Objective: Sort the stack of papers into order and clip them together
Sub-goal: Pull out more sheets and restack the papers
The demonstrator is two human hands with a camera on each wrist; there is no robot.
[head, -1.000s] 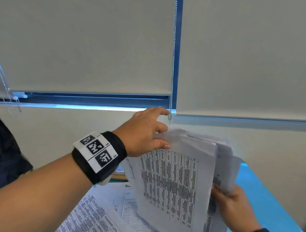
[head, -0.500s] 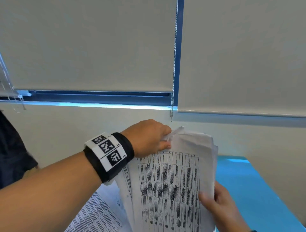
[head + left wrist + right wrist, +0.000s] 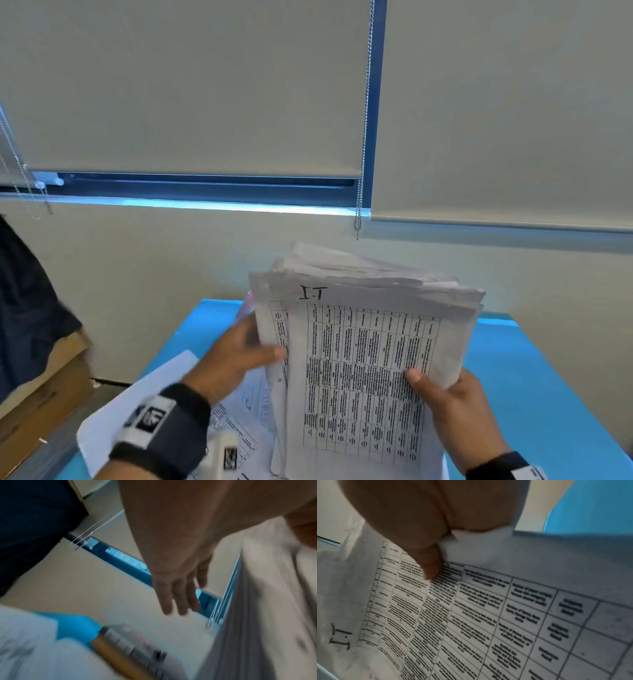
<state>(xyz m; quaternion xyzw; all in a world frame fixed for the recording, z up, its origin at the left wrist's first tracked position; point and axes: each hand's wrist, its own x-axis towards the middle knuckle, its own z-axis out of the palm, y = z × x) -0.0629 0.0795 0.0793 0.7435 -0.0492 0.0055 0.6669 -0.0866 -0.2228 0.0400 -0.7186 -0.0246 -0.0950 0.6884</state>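
A thick stack of papers (image 3: 370,370) stands upright over the blue table (image 3: 534,394). Its top sheet is a printed table with "I.T" handwritten at the head, also seen in the right wrist view on the stack of papers (image 3: 471,615). My right hand (image 3: 442,387) grips the stack's right edge, thumb (image 3: 429,566) pressed on the front, fingers hidden behind. My left hand (image 3: 260,346) is at the left edge, thumb lying on the front. In the blurred left wrist view the left hand's fingers (image 3: 178,599) are straight, beside the stack's edge (image 3: 243,615).
Loose printed sheets (image 3: 164,394) lie on the table at lower left. A labelled clear packet (image 3: 133,647) lies on a tan board by the wall. A cardboard box (image 3: 44,377) and dark cloth (image 3: 20,308) are at the left. A blind chain (image 3: 363,137) hangs behind.
My left hand came down from the stack's top left corner to its left edge. My right hand shifted up along the right edge. The sheets now sit more squared.
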